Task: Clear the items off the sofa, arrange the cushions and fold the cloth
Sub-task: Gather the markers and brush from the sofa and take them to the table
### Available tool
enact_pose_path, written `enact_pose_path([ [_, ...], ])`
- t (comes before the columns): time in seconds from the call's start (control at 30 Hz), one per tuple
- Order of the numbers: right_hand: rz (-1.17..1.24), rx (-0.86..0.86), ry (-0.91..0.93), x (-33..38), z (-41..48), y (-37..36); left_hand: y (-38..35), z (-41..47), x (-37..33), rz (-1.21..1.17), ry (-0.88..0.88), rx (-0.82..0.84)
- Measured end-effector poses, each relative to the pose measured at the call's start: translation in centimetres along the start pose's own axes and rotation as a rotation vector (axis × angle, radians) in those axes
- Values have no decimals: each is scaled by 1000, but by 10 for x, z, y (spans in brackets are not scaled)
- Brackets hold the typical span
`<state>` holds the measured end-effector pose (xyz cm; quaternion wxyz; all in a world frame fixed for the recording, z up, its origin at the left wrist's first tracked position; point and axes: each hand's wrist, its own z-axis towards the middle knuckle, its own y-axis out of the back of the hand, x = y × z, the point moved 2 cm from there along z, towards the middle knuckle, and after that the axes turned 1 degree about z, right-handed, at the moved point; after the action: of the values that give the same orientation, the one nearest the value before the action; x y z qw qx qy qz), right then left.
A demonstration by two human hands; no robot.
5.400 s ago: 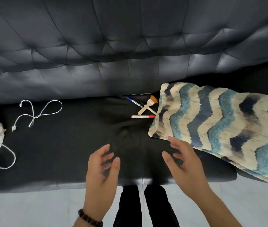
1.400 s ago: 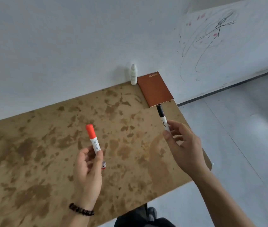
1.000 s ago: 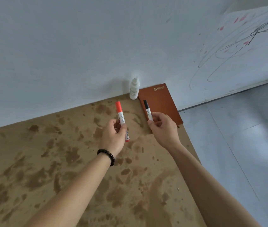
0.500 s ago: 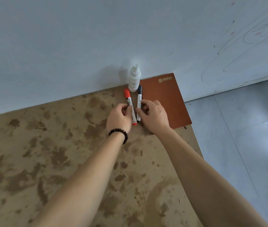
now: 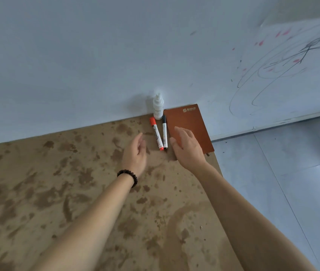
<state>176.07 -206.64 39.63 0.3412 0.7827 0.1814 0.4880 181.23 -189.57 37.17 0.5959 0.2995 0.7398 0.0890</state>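
Two marker pens lie on a stained brown table, both hands loose and empty just short of them.

The landmark is a small white plastic bottle (image 5: 158,106) standing upright against the pale wall at the far edge of the brown, dark-blotched tabletop (image 5: 61,192). Directly in front of that bottle lie the red-capped white marker (image 5: 156,133) and the black-capped white marker (image 5: 164,131), side by side, caps toward the bottle, their near ends almost touching. To the right of the bottle a flat rust-brown notebook (image 5: 192,122) lies beside the black-capped marker. The left hand (image 5: 135,152), a dark bead bracelet (image 5: 128,176) on its wrist, hovers nearer the camera than the bottle and left of the markers, fingers loosely curled around nothing. The right hand (image 5: 188,147) is spread wide over the notebook's near part, holding nothing.
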Motion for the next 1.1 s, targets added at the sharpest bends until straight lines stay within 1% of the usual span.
enact_pose_path([
  [0.07,33,-64,78,10,-45,23,30,-52,-13,1,-48,-91],
  [0.13,139,-104,136,18,-95,45,59,-112,-24,16,-79,-171],
  [0.2,249,-110,167,19,-148,61,80,-179,-28,23,-83,-217],
  [0.27,336,-113,184,11,-200,69,92,-250,-27,7,-59,-272],
  [0.37,430,-128,215,-14,-266,67,92,-350,-16,-33,44,-401],
  [0.43,451,-74,209,-32,-299,55,85,-406,-2,-39,156,-539],
  [0.5,397,4,228,-43,-327,40,80,-460,12,-64,290,-695],
  [0.6,323,115,315,-45,-358,24,79,-535,26,-81,422,-834],
  [0.7,273,203,429,-30,-385,8,94,-600,37,-64,458,-990],
  [0.87,259,348,675,26,-451,-24,122,-705,60,-81,465,-1229],
  [1.0,210,505,844,68,-539,-86,123,-821,104,-134,531,-1488],
  [1.1,177,655,937,88,-626,-149,118,-916,147,-169,630,-1588],
])
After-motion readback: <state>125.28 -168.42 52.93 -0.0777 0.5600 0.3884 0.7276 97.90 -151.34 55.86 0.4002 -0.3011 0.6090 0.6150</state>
